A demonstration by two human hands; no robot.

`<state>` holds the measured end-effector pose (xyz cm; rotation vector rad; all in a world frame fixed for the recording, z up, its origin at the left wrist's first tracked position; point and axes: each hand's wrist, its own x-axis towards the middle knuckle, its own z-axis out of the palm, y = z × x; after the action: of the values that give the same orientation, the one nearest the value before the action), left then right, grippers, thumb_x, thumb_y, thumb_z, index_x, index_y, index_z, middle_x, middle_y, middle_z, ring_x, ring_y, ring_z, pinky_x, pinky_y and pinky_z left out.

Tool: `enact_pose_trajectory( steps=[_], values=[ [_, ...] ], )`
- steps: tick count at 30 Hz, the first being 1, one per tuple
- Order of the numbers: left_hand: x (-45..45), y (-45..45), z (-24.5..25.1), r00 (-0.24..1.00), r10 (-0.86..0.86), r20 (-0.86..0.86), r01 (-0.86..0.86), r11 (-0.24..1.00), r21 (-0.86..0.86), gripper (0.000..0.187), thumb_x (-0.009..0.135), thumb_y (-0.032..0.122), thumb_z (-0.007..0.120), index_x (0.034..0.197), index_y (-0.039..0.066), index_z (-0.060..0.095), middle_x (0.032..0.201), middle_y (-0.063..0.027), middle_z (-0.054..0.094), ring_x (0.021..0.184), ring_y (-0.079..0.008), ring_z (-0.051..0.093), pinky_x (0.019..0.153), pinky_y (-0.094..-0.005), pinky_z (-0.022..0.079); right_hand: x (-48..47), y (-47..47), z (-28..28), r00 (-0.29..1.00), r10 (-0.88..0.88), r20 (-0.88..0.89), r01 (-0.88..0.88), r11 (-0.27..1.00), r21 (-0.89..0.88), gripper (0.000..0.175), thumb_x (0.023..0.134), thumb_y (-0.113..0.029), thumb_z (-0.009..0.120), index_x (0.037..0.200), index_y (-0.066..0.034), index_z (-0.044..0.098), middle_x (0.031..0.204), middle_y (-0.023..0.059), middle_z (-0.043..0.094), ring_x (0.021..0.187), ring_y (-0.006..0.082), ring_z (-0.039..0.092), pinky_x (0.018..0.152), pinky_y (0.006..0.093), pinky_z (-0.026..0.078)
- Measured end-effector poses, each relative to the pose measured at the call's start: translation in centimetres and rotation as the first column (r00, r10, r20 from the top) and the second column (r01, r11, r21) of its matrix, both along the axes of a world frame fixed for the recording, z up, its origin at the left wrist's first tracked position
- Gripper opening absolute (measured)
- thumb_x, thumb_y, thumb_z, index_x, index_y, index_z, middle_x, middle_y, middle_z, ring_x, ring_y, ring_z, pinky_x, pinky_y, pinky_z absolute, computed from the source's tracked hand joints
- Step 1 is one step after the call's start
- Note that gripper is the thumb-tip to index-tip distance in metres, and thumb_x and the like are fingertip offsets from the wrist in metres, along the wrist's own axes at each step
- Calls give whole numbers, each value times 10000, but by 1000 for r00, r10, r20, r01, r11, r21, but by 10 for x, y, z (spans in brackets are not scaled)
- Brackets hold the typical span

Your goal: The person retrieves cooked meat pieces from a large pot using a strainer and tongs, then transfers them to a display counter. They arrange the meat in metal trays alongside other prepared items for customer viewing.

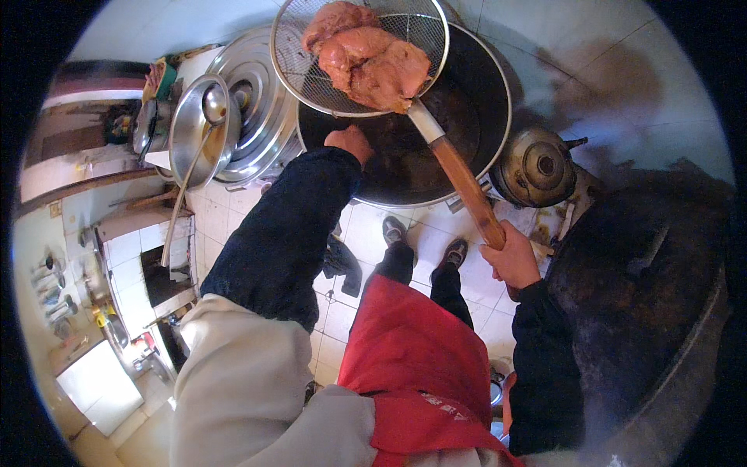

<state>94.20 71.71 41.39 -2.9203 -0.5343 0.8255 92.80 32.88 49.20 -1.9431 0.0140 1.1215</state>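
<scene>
My right hand (516, 254) is closed around the wooden handle (467, 190) of a large wire-mesh strainer (292, 64). Several joined pieces of reddish-brown cooked meat (373, 61) lie in the strainer's mesh, which is raised over a wide, deep pot (506, 111) with a dark inside. Under the strainer's near rim, my left hand (350, 143) is at the left part of the pot's opening, fingers curled; whether it holds anything is hidden.
Left of the pot, a metal bowl (175, 134) holding a long-handled ladle (215, 106) rests by a large round metal lid (262, 140). A stained kettle (541, 168) stands right of the pot, near a big dark round cover (618, 280). Tiled floor shows below.
</scene>
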Motion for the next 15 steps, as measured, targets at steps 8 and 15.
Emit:
enact_pose_trajectory(
  steps=[8, 15],
  values=[
    [21, -7, -35, 963, -248, 110, 245, 969, 40, 539, 904, 452, 603, 1307, 95, 624, 1386, -174, 584, 1217, -328, 616, 981, -444, 522, 1, 2, 5, 1000, -18, -18, 17, 1000, -18, 276, 840, -126, 722, 1032, -9, 562, 749, 89, 615, 481, 151, 566, 421, 327, 467],
    [31, -3, -32, 963, -239, 125, 244, 969, -27, 581, 893, 395, 617, 1368, 66, 555, 1384, -186, 574, 1213, -331, 614, 1039, -433, 481, 0, -2, -2, 999, -39, -26, 39, 999, 14, 278, 845, -90, 720, 1036, -20, 531, 697, 50, 547, 426, 119, 497, 387, 292, 423]
  ],
)
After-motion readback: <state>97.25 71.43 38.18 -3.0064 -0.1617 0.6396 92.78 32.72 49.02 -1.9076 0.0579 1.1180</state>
